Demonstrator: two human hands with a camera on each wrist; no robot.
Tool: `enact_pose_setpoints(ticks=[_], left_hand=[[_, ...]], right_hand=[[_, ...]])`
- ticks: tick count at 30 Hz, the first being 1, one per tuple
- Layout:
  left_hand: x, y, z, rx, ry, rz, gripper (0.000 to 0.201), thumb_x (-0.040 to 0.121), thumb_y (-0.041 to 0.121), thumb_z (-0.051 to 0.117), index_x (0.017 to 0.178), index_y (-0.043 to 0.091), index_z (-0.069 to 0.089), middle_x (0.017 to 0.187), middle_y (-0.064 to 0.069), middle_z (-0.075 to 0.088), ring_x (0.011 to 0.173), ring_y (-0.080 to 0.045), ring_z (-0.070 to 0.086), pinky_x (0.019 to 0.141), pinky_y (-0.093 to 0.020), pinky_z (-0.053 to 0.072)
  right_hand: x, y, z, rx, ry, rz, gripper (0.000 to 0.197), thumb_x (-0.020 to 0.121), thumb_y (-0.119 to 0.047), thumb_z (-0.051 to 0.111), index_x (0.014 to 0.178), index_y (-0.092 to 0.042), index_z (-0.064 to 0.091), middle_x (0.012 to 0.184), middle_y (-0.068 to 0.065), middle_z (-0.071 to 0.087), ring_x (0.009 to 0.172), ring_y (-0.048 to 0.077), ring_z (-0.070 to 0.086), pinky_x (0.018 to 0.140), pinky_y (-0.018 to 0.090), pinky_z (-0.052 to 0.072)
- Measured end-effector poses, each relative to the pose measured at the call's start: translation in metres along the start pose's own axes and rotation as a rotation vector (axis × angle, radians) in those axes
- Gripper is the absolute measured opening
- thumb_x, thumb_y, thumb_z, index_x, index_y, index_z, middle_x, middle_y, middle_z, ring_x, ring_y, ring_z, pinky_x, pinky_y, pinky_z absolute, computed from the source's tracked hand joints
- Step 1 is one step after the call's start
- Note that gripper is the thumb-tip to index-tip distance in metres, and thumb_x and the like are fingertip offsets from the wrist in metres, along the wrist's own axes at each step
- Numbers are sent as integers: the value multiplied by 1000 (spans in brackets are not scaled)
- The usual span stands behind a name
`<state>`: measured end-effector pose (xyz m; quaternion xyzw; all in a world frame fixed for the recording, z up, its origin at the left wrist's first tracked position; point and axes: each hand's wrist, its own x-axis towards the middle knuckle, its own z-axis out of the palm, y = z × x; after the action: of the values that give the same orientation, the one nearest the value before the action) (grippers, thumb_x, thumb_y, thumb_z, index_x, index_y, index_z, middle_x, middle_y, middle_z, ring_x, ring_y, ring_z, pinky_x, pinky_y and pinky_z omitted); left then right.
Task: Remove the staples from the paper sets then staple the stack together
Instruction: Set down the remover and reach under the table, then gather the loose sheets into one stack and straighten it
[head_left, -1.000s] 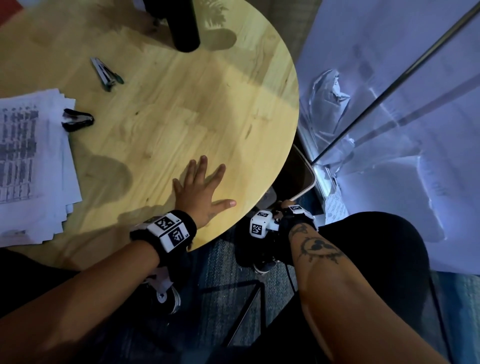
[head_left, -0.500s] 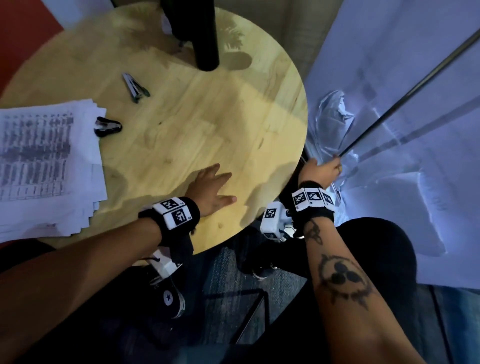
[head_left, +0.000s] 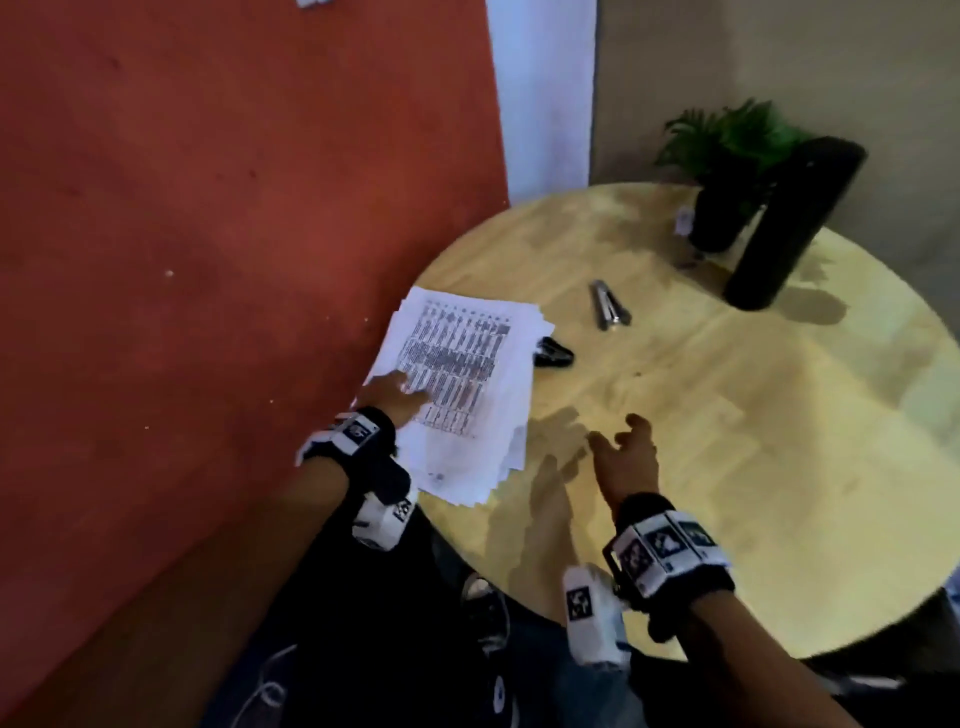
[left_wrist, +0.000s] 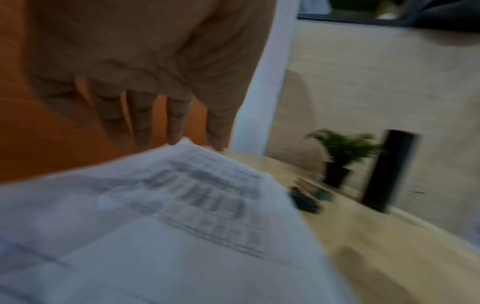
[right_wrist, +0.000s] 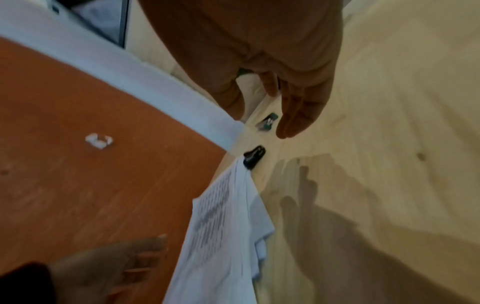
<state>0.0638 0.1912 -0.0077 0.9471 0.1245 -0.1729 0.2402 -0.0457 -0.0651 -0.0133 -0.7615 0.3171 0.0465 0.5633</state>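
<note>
Nearby, stapler (head_left: 609, 306) beside potted plant (head_left: 722, 171).

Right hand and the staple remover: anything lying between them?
No. In the head view only bare tabletop separates the right hand from the staple remover.

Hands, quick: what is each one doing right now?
Left hand: open, fingers resting on the paper stack.
Right hand: open, holding nothing, above the table.
</note>
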Motion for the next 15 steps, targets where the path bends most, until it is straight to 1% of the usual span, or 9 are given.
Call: enact_pose_setpoints(ticks=[1,3,4,6,9,10,12,14,15], left_hand=[[20,-21,-7,-31,15,-82,67,90,42,59,141,5,37,147,-19,38,132,-35,40,107,-43,35],[44,-47,-16,-63,38,-181,72,91,43,55,146,5,29,151,-19,31,134,-37,36,109,-48,32],[53,-57,-18,-75,25,-215,73,91,46,53,146,6,27,152,-16,29,134,-37,36,109,-48,32],[62,-67,-18,-101,-53,-253,77,90,54,50,148,10,26,155,-11,25,136,-33,35,111,-45,31],[75,-74,-9,-119,-123,-255,88,84,65,50,148,11,24,156,-10,23,139,-31,31,114,-40,26],[77,-71,-6,-100,-139,-243,87,84,64,50,148,10,23,156,-11,23,139,-30,30,115,-37,25],[81,-64,-1,-76,-184,-225,77,92,53,47,147,5,24,155,-14,23,140,-30,28,113,-32,23],[89,-62,1,-90,-208,-223,74,94,49,47,146,0,25,153,-18,26,139,-32,30,112,-33,24],[92,-62,1,-116,-219,-217,74,92,48,51,144,0,30,150,-19,32,136,-33,35,112,-35,28]], right_hand=[[2,-1,13,-42,-32,1,58,92,-15,54,142,-2,26,141,24,36,126,35,40,96,36,36],[6,-4,36,-113,-90,24,61,92,-15,53,142,0,22,142,26,34,127,36,39,95,35,34],[9,-6,47,-150,-121,49,61,92,-15,53,142,1,21,142,26,33,128,36,38,95,35,34],[15,-10,66,-217,-190,94,63,91,-16,53,142,3,20,141,27,34,128,36,38,95,36,34],[25,-14,89,-328,-253,110,62,90,-23,57,137,4,27,139,25,35,128,34,36,96,34,33],[28,-17,94,-368,-251,118,62,90,-27,58,135,3,29,138,24,34,127,34,36,97,33,33],[34,-23,101,-395,-249,174,65,89,-33,58,136,1,28,140,23,29,128,36,35,99,36,33],[36,-34,103,-388,-240,219,69,89,-35,57,139,0,24,142,22,26,129,36,35,98,37,35],[39,-38,102,-379,-230,246,69,89,-35,57,138,0,25,142,22,28,128,35,37,95,35,36]])
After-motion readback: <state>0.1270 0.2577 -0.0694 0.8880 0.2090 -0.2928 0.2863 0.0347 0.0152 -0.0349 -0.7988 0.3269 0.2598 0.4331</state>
